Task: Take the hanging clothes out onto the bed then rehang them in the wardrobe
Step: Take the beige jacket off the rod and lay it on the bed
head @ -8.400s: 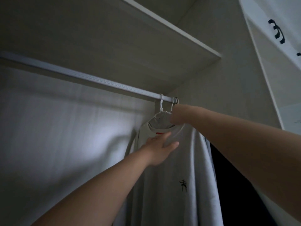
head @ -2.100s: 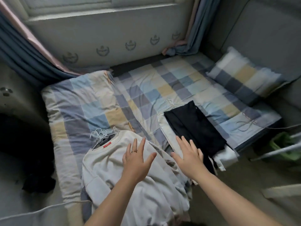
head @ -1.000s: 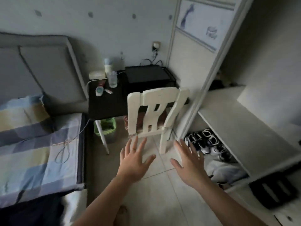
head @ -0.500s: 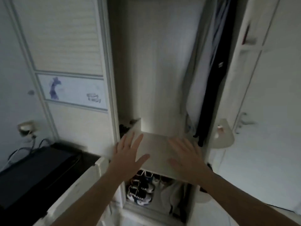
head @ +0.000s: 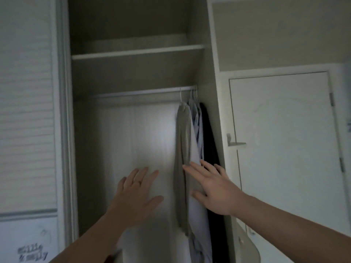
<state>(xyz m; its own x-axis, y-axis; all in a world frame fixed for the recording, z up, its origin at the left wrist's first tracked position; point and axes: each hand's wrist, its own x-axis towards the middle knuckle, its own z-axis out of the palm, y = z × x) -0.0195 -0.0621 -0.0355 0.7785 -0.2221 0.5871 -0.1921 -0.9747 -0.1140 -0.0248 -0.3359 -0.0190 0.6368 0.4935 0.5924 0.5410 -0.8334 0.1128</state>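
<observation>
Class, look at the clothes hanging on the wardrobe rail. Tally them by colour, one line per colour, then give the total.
Grey garment: 1
Pale garments: 2, as far as the tight bunch shows
Black garment: 1
Total: 4

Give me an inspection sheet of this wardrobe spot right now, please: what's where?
Surface: shelf above the rail.
Job's things: grey garment, pale garment and dark garment hang on hangers at the rail's right end.
Clutter: pale rounded thing low by the door, unclear what.
Hands: left hand open, holds nothing; right hand open, fingers spread in front of the garments.
Cables: nothing seen.
Surroundings: white door right, slatted panel left.
</observation>
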